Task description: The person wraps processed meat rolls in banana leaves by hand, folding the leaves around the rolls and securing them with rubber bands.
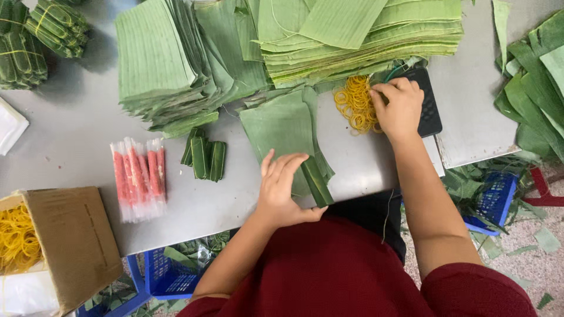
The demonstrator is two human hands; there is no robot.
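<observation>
My left hand [281, 188] presses down on a rolled green leaf parcel [316, 183] that lies on a flat banana leaf [282, 126] near the table's front edge. My right hand [398, 107] reaches into a pile of yellow rubber bands [352, 104] farther back, fingers curled among them. Whether a band is pinched in the fingers I cannot tell. Left of the flat leaf lie finished leaf parcels [204, 157] in a small cluster.
Tall stacks of cut banana leaves [158, 64] fill the back of the grey table [76, 123]. Pink sticks in clear wrappers [138, 176] lie at left. A cardboard box [70, 240] holds more yellow bands. A black calculator [427, 105] is beside my right hand. Blue crates [493, 199] stand below.
</observation>
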